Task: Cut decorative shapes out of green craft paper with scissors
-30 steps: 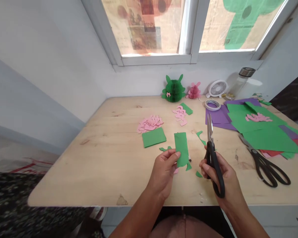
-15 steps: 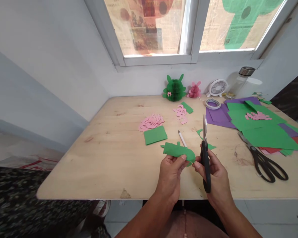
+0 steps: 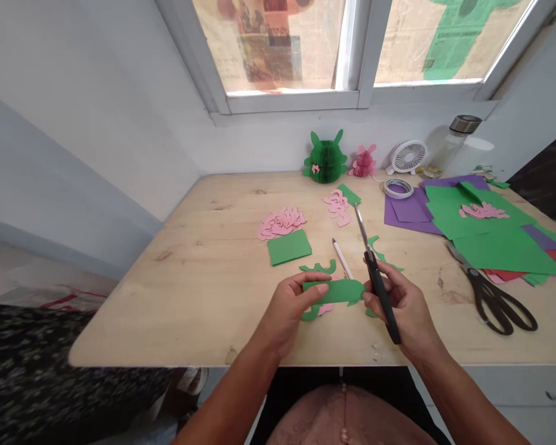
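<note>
My left hand (image 3: 293, 309) pinches the left end of a green paper strip (image 3: 340, 291) with one rounded end, held low over the front of the table. Black-handled scissors (image 3: 375, 275) are in my right hand (image 3: 401, 309), blades together and pointing away from me. The fingertips of that hand also touch the strip's rounded end. Green paper scraps (image 3: 327, 267) and a bit of pink paper (image 3: 325, 308) lie around and under the strip. Just beyond it rests a white pen (image 3: 341, 257) with a dark tip.
A green paper rectangle (image 3: 290, 248) and a pink cutout pile (image 3: 282, 223) lie to the left. A second pair of scissors (image 3: 491, 296) rests at right beside stacked green sheets (image 3: 505, 247). A tape roll (image 3: 398, 188), small fan (image 3: 407, 156) and green honeycomb paper figure (image 3: 325, 162) stand farther back.
My left hand has shifted left to the strip's far end, and the strip now lies flatter. The scissors have tilted to the left, with my right hand still around them.
</note>
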The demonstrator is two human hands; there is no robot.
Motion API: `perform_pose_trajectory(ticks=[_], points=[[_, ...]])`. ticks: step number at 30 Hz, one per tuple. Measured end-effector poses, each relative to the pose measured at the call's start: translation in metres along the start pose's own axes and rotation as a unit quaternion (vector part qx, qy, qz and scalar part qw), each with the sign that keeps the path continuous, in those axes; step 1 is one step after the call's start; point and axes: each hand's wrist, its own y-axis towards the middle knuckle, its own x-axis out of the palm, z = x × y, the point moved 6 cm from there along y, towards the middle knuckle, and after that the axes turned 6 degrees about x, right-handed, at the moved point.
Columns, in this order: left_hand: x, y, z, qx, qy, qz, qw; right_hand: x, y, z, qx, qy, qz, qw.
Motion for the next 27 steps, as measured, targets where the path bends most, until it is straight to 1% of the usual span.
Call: perform_pose_trajectory(ticks=[1, 3, 6, 8, 12, 17, 21, 23, 27], points=[[-0.002, 0.002, 0.005, 0.009, 0.046, -0.01, 0.999, 0.001, 0.001, -0.001, 0.002, -0.003, -0.006, 1.0], [-0.003, 0.004, 0.013, 0.012, 0.106, -0.029, 0.994, 0.003, 0.001, -0.002, 0.005, -0.01, -0.023, 1.0], [0.002, 0.007, 0.02, -0.002, 0.153, -0.061, 0.986, 0.006, 0.002, -0.002, 0.006, -0.02, -0.051, 0.998], [0.005, 0.009, 0.024, 0.002, 0.179, -0.073, 0.981, 0.008, 0.003, -0.003, 0.009, -0.027, -0.064, 0.998], [0.01, 0.01, 0.03, 0.014, 0.211, -0.083, 0.974, 0.01, 0.005, -0.004, 0.002, -0.037, -0.069, 0.997], [0.013, 0.011, 0.025, 0.009, 0.215, -0.101, 0.971, 0.014, 0.008, -0.007, -0.015, -0.06, -0.091, 0.994], [0.01, 0.013, 0.016, 0.006, 0.171, -0.083, 0.982, 0.012, 0.011, -0.005, -0.014, -0.056, -0.088, 0.994], [0.005, 0.014, 0.013, 0.008, 0.136, -0.053, 0.989, 0.007, 0.011, -0.003, -0.013, -0.049, -0.073, 0.996], [-0.002, 0.013, 0.009, 0.01, 0.063, 0.026, 0.998, -0.003, 0.004, 0.001, -0.004, -0.039, -0.056, 0.998]])
